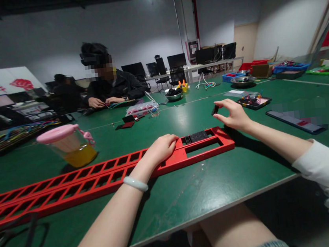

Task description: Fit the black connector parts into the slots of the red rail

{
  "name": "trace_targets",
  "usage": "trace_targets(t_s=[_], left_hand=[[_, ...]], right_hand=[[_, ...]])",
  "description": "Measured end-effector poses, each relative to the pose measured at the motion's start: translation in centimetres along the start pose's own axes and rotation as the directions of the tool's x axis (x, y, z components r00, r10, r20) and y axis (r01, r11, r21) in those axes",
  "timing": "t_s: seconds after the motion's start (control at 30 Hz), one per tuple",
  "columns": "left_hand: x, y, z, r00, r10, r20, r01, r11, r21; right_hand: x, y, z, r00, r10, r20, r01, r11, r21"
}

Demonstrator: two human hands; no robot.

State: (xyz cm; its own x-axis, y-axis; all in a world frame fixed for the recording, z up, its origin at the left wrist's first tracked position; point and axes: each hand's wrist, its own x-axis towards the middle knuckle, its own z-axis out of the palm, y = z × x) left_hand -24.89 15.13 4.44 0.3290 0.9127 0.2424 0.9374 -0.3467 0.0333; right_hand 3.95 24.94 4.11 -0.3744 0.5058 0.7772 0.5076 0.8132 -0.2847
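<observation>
A long red slotted frame (226,140) lies across the green table, running from the left edge to the middle right. My left hand (163,149) rests on it, fingers curled over its far rail, just left of a black socket-like module (199,136) seated in the far slot. A smaller black piece sits at that module's left end. Above the table, beyond the frame's right end, my right hand (233,113) pinches a small black block (215,110) between thumb and fingers. Its exact kind is too small to tell.
A pink-lidded jug (77,151) of yellow liquid stands behind the frame. To the right lie a phone (295,121) and a black tray (254,101) with wired parts. Metal bowls (175,95) stand farther back. Across the table, another person (109,82) handles cables.
</observation>
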Motion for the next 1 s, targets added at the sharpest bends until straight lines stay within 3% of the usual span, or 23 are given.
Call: trace_targets(t_s=[0.07, 0.17, 0.37, 1.0], left_hand=[[0.0, 0.0, 0.0, 1.000, 0.005, -0.004, -0.005, 1.000, -0.003], [0.0, 0.0, 0.1, 1.000, 0.010, -0.011, -0.010, 1.000, -0.004], [0.0, 0.0, 0.1, 1.000, 0.011, 0.001, -0.011, 1.000, -0.008], [-0.2, 0.5, -0.3, 1.000, -0.013, -0.006, 0.013, 0.999, -0.038]], right_hand=[[-0.2, -1.9, 0.1, 0.998, -0.060, -0.013, 0.061, 0.994, 0.092], [-0.9, -4.5, 1.0, 0.981, -0.183, 0.072, 0.164, 0.964, 0.211], [-2.2, -7.1, 2.9, 0.885, -0.394, 0.248, 0.300, 0.891, 0.342], [-2.7, -8.3, 3.5, 0.848, -0.412, 0.334, 0.326, 0.901, 0.285]])
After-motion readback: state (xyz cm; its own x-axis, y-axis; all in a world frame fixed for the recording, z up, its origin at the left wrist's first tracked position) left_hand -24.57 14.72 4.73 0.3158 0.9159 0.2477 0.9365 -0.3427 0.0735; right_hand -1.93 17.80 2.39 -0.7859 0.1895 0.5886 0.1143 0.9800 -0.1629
